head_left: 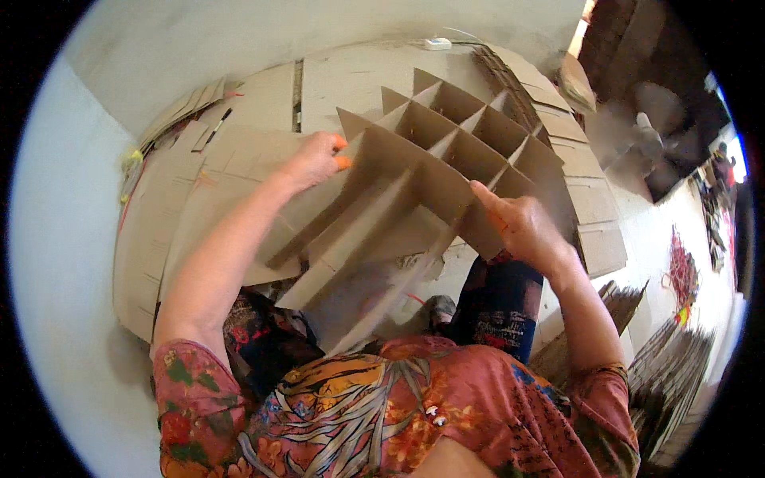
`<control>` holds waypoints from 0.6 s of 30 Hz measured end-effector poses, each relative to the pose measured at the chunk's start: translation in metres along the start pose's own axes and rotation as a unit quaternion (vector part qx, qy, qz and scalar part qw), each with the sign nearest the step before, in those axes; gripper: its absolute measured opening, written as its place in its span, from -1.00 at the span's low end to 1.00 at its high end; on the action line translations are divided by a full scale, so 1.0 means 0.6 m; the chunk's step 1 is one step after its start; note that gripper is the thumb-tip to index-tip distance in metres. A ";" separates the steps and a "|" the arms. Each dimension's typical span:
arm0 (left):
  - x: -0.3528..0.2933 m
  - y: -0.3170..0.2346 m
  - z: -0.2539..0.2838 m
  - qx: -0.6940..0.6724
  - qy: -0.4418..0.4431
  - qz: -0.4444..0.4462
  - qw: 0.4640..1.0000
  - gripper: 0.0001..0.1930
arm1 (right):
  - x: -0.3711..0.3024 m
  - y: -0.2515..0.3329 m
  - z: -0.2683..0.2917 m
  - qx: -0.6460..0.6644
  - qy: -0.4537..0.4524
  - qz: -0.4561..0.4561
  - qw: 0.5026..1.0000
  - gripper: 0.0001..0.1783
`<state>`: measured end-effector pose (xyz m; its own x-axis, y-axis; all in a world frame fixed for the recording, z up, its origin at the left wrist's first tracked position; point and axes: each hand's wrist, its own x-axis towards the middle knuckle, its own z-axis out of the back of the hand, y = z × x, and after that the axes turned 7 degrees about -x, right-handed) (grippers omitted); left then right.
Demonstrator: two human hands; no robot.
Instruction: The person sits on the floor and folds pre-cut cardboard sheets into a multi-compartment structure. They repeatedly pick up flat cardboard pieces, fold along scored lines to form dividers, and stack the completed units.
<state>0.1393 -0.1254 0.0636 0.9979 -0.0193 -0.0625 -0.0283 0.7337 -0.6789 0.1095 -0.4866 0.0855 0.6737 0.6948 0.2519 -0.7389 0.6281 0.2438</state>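
In front of me stands a cardboard divider, a lattice of crossed brown strips with several square cells. Longer strips stretch from it toward my lap, the nearest ones blurred. My left hand, with orange covers on two fingertips, pinches the divider at its left edge. On the near right side, my right hand grips the top edge of a strip, its index finger laid along the cardboard. The rest of its fingers are partly hidden.
Flat cardboard sheets lie on the left, with a black pen on them. A row of slotted cardboard strips runs along the right. Stacked strips stand at lower right. A small white device sits by the back wall.
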 end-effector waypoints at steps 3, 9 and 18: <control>-0.015 -0.028 0.014 -0.112 0.045 0.053 0.991 -0.77 | 0.002 -0.023 -0.034 -0.029 -0.042 0.015 0.999 -0.40; -0.004 0.140 0.049 0.038 -0.086 0.060 0.994 -0.58 | 0.034 -0.059 -0.063 -0.036 -0.075 0.023 0.996 -0.41; 0.000 0.219 -0.020 0.240 -0.029 0.077 0.967 -0.74 | 0.045 -0.083 -0.071 -0.038 -0.095 -0.024 0.994 -0.41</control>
<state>0.1346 -0.0374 -0.0343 0.9860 0.1437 -0.0847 -0.1604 0.9561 -0.2452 0.1639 -0.4846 0.0403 0.6928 0.5894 0.4155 -0.6996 0.6890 0.1893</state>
